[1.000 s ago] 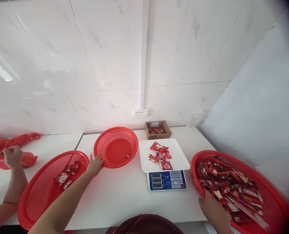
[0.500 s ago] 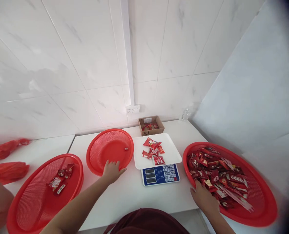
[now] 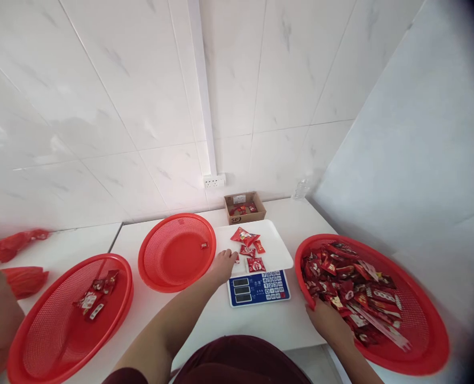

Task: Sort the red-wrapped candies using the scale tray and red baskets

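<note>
My left hand (image 3: 223,265) is over the left edge of the white tray (image 3: 279,250) on the blue scale (image 3: 257,288). Its fingers are closed at a small red packet (image 3: 237,258), mostly hidden under them. More red packets (image 3: 255,264) lie on the tray to the right of that hand. My right hand (image 3: 328,319) grips the near left rim of the big red basket (image 3: 429,341), which is heaped with red packets (image 3: 357,288). The middle red basket (image 3: 176,261) holds one small packet (image 3: 204,246).
Another red basket (image 3: 48,325) with a few packets stands at the left. Beyond it are red plastic bags (image 3: 24,281) and another person's arm (image 3: 0,314). A cardboard box (image 3: 245,217) with packets and a clear plastic item (image 3: 301,189) stand near the wall.
My left hand has moved right, from the middle basket to the packets on the white tray. My right hand stays at the big basket's rim. The view has shifted slightly.
</note>
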A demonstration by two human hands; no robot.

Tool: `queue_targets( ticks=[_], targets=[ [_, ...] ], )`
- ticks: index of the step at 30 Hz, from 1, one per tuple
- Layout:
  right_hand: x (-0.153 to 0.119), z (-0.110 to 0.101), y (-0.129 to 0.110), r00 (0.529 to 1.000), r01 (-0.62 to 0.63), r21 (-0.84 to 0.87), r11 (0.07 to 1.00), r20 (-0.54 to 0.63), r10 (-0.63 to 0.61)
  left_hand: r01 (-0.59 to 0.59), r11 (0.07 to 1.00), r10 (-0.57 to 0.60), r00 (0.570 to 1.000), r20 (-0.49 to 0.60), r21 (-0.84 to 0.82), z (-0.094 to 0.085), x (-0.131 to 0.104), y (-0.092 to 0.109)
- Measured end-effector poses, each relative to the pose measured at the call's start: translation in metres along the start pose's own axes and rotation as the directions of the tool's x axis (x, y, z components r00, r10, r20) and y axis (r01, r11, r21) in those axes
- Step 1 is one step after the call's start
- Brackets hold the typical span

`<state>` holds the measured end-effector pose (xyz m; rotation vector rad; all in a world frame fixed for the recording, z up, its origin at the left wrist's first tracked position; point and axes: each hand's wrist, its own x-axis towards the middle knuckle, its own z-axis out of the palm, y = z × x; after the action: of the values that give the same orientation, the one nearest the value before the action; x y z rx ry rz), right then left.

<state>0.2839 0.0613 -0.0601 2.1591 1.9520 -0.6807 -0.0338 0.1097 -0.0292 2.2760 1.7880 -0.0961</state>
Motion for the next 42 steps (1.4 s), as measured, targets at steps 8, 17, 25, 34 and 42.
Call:
queue_targets(
  ticks=[8, 17, 25, 34, 42],
  targets=[
    [-0.001, 0.003, 0.001, 0.997, -0.052, 0.006, 0.999, -0.058, 0.053, 0.375, 0.926, -0.372, 0.877, -0.305, -0.050, -0.019, -0.060, -0.051],
    [0.031, -0.019, -0.095, 0.722, 0.584, -0.013, 0.812, -0.448, -0.527, 0.415, 0.910, -0.413, 0.902, -0.125, -0.009, 0.028, -0.129, -0.056],
    [0.050, -0.023, -0.143, 0.842, 0.509, -0.073, 0.858, -0.164, -0.514, 0.459, 0.887, -0.462, 0.882, -0.090, -0.048, 0.024, -0.141, -0.062],
    [0.033, -0.048, -0.222, 0.807, 0.518, 0.614, 0.596, -0.119, -0.579, 0.462, 0.884, -0.467, 0.880, -0.089, -0.074, 0.021, -0.138, -0.059],
    [0.042, -0.025, -0.201, 0.821, 0.563, -0.053, 0.825, -0.079, -0.565, 0.464, 0.885, -0.466, 0.881, -0.077, -0.039, 0.022, -0.135, -0.061]
  ],
)
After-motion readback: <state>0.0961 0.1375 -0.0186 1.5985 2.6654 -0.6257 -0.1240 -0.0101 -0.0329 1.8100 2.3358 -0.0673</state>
